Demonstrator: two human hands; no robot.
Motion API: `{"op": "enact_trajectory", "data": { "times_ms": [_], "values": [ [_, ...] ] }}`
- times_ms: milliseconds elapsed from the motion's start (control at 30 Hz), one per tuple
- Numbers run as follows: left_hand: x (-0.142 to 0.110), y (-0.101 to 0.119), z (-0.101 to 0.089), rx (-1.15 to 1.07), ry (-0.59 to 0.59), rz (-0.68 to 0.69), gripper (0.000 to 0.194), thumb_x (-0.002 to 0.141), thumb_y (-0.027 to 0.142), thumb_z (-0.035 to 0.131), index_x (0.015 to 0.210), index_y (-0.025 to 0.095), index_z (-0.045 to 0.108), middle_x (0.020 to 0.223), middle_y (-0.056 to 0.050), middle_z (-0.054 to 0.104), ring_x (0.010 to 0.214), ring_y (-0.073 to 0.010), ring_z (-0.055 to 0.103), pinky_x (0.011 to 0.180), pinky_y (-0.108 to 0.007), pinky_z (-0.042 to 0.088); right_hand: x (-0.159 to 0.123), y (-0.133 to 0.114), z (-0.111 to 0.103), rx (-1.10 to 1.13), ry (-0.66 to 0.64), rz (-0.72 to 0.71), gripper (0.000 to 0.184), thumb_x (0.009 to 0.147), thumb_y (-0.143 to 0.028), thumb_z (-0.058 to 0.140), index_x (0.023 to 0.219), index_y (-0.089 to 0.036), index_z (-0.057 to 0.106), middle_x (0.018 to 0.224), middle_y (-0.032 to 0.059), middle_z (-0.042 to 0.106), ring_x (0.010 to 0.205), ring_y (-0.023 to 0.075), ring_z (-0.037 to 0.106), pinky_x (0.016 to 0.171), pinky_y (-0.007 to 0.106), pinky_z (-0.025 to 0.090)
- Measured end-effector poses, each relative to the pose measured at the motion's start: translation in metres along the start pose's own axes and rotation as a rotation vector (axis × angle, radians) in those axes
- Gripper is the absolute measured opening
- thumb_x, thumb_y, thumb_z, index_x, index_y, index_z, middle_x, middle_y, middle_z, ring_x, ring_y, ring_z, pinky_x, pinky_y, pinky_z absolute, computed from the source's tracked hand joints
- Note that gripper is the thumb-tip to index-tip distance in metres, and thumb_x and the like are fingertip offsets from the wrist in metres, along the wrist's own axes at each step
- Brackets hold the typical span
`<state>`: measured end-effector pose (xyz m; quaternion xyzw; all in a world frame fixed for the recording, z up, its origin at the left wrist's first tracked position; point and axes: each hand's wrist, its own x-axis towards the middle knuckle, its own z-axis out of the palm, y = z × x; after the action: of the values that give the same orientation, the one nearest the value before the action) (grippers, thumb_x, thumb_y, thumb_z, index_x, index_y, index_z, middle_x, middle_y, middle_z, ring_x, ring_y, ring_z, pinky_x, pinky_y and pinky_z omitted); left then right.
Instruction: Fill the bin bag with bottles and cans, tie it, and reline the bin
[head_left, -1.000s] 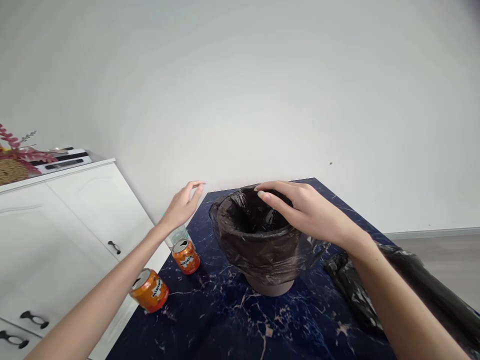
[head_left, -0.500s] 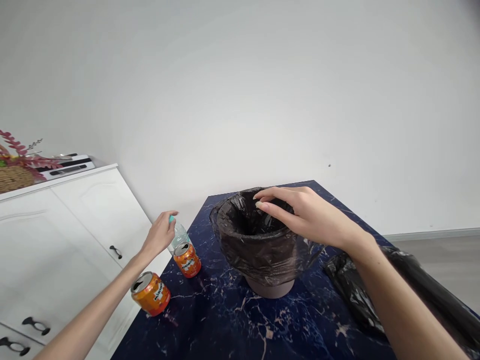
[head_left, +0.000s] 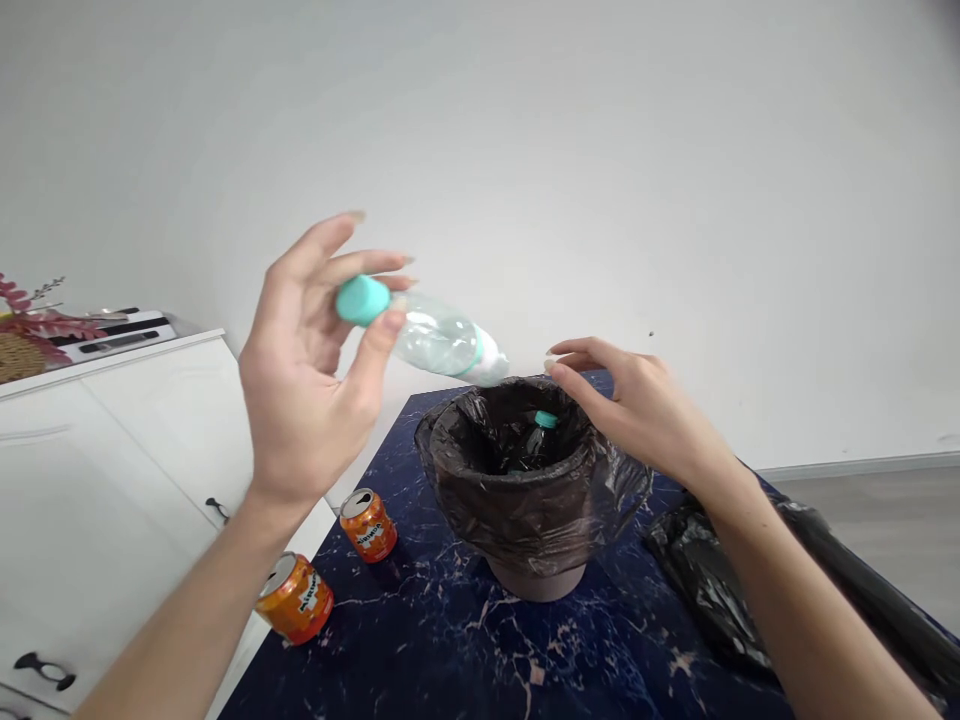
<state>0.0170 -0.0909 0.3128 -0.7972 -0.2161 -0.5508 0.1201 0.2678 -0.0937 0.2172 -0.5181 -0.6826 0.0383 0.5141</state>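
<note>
My left hand (head_left: 307, 370) is raised at the left of the bin, holding a clear plastic bottle (head_left: 442, 340) near its teal cap. The bottle lies tilted in the air, its base pointing right and down toward the bin opening. Below stands a trash bin (head_left: 544, 585) lined with a black plastic bag (head_left: 517, 520) folded over its rim. Inside it shows a second bottle (head_left: 541, 438) with a teal cap, its lower part hidden. My right hand (head_left: 630, 400) hovers at the right side of the rim, fingers extended, with nothing in it.
Two open orange soda cans (head_left: 367, 525) stand on the dark blue marbled table (head_left: 450, 640) at the left. A folded black plastic bag (head_left: 720, 590) lies under my right forearm. White cabinets (head_left: 165, 430) stand left, with a plant basket (head_left: 22, 355) on top.
My left hand has lifted the bottle off the table from behind the cans and brought it up and right toward the bin. My right hand has shifted slightly right, and the bottle inside now shows.
</note>
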Motion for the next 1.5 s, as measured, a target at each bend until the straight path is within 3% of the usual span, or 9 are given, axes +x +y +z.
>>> {"op": "enact_trajectory", "data": {
  "times_ms": [167, 333, 467, 700, 1033, 1233, 1333, 1433, 1500],
  "values": [
    [0.015, 0.002, 0.024, -0.173, -0.337, -0.002, 0.052, 0.103, 0.018, 0.062, 0.152, 0.029, 0.048, 0.136, -0.004, 0.074, 0.119, -0.0192, 0.073, 0.109, -0.039, 0.058, 0.002, 0.003, -0.001, 0.065, 0.110, 0.014, 0.037, 0.105, -0.053, 0.059, 0.126, -0.025, 0.070, 0.121, 0.0059, 0.080, 0.114, 0.0273, 0.075, 0.093, 0.041, 0.057],
    [0.020, -0.017, 0.053, -0.148, -0.745, -0.142, 0.064, 0.102, 0.021, 0.060, 0.162, 0.026, 0.038, 0.146, -0.010, 0.070, 0.112, -0.0221, 0.075, 0.097, -0.038, 0.059, 0.004, 0.005, 0.002, 0.088, 0.060, -0.001, 0.035, 0.104, -0.050, 0.061, 0.126, -0.023, 0.069, 0.123, 0.0079, 0.079, 0.114, 0.0276, 0.075, 0.093, 0.041, 0.058],
    [0.015, -0.033, 0.076, -0.195, -0.922, -0.184, 0.065, 0.102, 0.021, 0.059, 0.163, 0.021, 0.036, 0.149, -0.011, 0.067, 0.112, -0.0218, 0.074, 0.096, -0.037, 0.056, 0.004, 0.008, 0.006, 0.072, -0.012, -0.002, 0.037, 0.105, -0.051, 0.059, 0.130, -0.024, 0.068, 0.120, 0.0064, 0.080, 0.113, 0.0272, 0.075, 0.096, 0.044, 0.058],
    [-0.010, -0.064, 0.100, -0.224, -0.863, -0.210, 0.049, 0.106, 0.026, 0.054, 0.154, 0.021, 0.047, 0.147, -0.012, 0.065, 0.136, -0.0262, 0.061, 0.112, -0.043, 0.049, 0.005, 0.012, 0.018, 0.013, -0.084, -0.016, 0.035, 0.105, -0.049, 0.057, 0.129, -0.024, 0.067, 0.128, 0.0085, 0.076, 0.118, 0.0297, 0.071, 0.098, 0.049, 0.056],
    [-0.031, -0.073, 0.109, -0.154, -1.048, -0.107, 0.036, 0.111, 0.032, 0.043, 0.139, 0.020, 0.062, 0.147, -0.012, 0.067, 0.135, -0.0281, 0.063, 0.112, -0.042, 0.050, 0.006, 0.020, 0.033, -0.047, -0.070, -0.031, 0.035, 0.107, -0.047, 0.052, 0.130, -0.023, 0.066, 0.131, 0.0092, 0.074, 0.123, 0.0287, 0.068, 0.103, 0.047, 0.053],
    [-0.036, -0.074, 0.089, -0.023, -0.772, -0.108, 0.038, 0.114, 0.037, 0.040, 0.139, 0.021, 0.063, 0.145, -0.010, 0.068, 0.138, -0.0251, 0.059, 0.119, -0.044, 0.043, 0.004, 0.010, 0.031, -0.001, -0.104, -0.022, 0.033, 0.109, -0.047, 0.048, 0.123, -0.025, 0.070, 0.128, 0.0075, 0.075, 0.121, 0.0280, 0.068, 0.102, 0.044, 0.051],
    [-0.043, -0.086, 0.079, -0.046, -0.760, -0.267, 0.047, 0.113, 0.051, 0.036, 0.138, 0.023, 0.066, 0.145, -0.009, 0.070, 0.138, -0.0275, 0.060, 0.119, -0.047, 0.043, 0.005, 0.007, 0.032, 0.031, -0.133, 0.003, 0.038, 0.110, -0.053, 0.045, 0.120, -0.027, 0.070, 0.129, 0.0064, 0.075, 0.123, 0.0282, 0.067, 0.104, 0.043, 0.049],
    [-0.053, -0.102, 0.074, -0.204, -0.836, -0.568, 0.065, 0.107, 0.072, 0.034, 0.143, 0.027, 0.065, 0.162, -0.007, 0.056, 0.153, -0.0305, 0.048, 0.127, -0.049, 0.036, 0.006, 0.007, 0.033, 0.078, -0.207, 0.044, 0.050, 0.110, -0.062, 0.037, 0.113, -0.026, 0.071, 0.125, 0.0076, 0.076, 0.118, 0.0294, 0.068, 0.102, 0.044, 0.051],
    [-0.060, -0.111, 0.074, -0.333, -0.799, -0.743, 0.069, 0.104, 0.077, 0.036, 0.146, 0.031, 0.063, 0.168, -0.005, 0.049, 0.158, -0.0299, 0.041, 0.128, -0.048, 0.036, 0.007, 0.009, 0.034, 0.112, -0.258, 0.070, 0.057, 0.109, -0.068, 0.032, 0.107, -0.026, 0.070, 0.120, 0.0080, 0.077, 0.114, 0.0299, 0.069, 0.101, 0.045, 0.052]
  ]
}}
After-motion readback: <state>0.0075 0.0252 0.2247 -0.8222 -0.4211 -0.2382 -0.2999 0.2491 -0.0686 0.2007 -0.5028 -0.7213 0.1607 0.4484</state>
